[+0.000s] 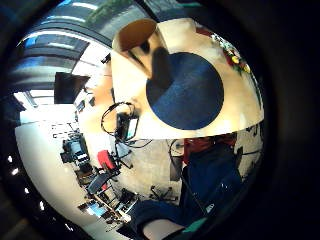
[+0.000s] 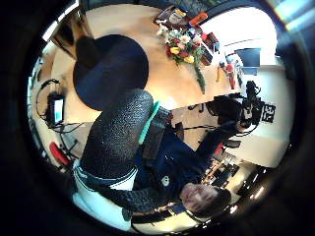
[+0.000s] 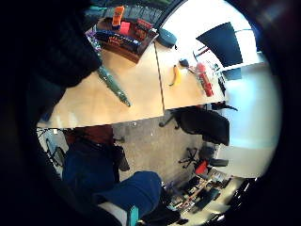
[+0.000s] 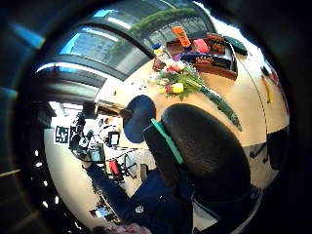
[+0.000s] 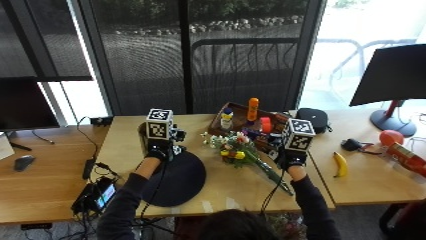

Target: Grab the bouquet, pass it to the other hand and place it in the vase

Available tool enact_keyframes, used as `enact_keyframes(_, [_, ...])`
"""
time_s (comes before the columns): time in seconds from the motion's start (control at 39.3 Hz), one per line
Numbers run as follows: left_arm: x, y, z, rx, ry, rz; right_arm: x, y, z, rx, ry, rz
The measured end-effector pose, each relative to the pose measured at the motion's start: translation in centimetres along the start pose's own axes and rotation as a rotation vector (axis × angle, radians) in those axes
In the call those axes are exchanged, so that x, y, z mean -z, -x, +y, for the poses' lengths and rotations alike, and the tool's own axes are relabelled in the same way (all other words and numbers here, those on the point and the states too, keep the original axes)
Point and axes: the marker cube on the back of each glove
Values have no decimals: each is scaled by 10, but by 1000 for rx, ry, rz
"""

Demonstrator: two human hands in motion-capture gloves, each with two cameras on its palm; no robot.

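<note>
Bouquet lies flat on the counter, blooms toward the far tray, stems running toward you and the near edge. Your right hand is just beside the stems, nearer than your left hand by the vase. Can't tell either hand's fingers; neither holds anything. Open room on the dark mat.

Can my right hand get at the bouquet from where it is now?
Probably yes. The right hand is above the table beside the bouquet, whose stems run toward that hand, and nothing lies between them. The tray of bottles sits behind the flowers, off the direct path.
</note>
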Motion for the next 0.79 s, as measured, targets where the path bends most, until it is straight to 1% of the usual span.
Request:
enact_keyframes(0.2, [-14, -8, -12, -18, 33, 14, 3, 2, -2, 9, 34, -22])
enact_keyframes(0.41, [-23, -11, -9, -34, 61, 9, 3, 19, -2, 37, 42, 5])
enact_keyframes(0.61, [-18, -5, 2, -15, 41, -10, 10, 28, 6, 53, 41, 54])
enact_keyframes(0.79, [-14, -10, 6, -6, -5, -17, 18, 27, 14, 44, 75, 140])
